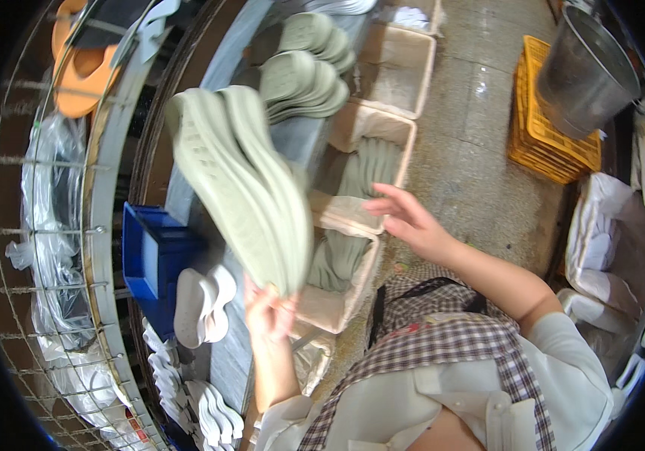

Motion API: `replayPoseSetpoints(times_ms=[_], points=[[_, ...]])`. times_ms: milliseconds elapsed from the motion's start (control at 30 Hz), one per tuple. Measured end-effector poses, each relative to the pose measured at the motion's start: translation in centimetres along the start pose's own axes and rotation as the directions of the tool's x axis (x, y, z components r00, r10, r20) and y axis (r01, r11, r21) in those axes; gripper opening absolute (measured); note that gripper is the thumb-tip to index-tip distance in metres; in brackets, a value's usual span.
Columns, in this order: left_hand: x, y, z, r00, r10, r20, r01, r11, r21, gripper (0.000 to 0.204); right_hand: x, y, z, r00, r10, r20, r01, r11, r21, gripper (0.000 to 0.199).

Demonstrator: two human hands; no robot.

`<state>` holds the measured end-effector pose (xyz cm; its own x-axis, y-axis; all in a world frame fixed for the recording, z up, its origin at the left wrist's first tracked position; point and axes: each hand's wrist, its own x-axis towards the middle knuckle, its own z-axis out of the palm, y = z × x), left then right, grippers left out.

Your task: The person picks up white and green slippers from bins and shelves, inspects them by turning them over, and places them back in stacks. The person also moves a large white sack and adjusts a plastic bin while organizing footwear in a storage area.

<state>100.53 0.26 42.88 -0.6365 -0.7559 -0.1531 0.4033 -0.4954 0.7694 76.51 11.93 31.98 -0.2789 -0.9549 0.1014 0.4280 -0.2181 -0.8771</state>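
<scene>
My left hand [268, 314] is closed around the near end of a few pale green shoe soles [251, 188], held up above the bench, slightly blurred. Their textured undersides face up. My right hand [416, 225] hovers with fingers spread, holding nothing, by the edge of a lined bin [373, 225]. Green soles [371, 169] stand in rows inside one bin, and more soles [337, 259] lie in the bin nearer to me. Stacked green soles [300, 83] rest farther along the grey bench [225, 361].
On the bench's left side is a blue crate [142, 259], with white soles [206, 304] close by. A wire mesh [44, 225] runs along the far left. To the right, a metal bucket [589, 71] sits on a yellow crate [536, 128], near a white-lined bin [589, 233].
</scene>
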Motion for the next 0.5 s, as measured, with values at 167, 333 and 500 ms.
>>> replayPoseSetpoints(times_ms=[167,333,500], points=[[-3.6,-9.8,5.4,0.967,-0.255,-0.011,0.255,0.961,0.111,0.078,-1.4,-2.5,-0.2,0.988,-0.078,0.131,-0.004,0.844,0.536,0.102],[-1.2,-11.5,6.7,0.934,-0.281,0.219,0.08,0.764,0.64,0.089,-5.7,-5.4,-2.5,1.0,-0.023,-0.005,0.021,0.805,0.593,0.086],[5.1,-14.0,7.9,0.969,-0.197,0.146,0.07,0.794,0.604,0.055,-7.5,-6.0,-3.2,0.976,0.217,-0.028,-0.142,0.726,0.673,0.069]])
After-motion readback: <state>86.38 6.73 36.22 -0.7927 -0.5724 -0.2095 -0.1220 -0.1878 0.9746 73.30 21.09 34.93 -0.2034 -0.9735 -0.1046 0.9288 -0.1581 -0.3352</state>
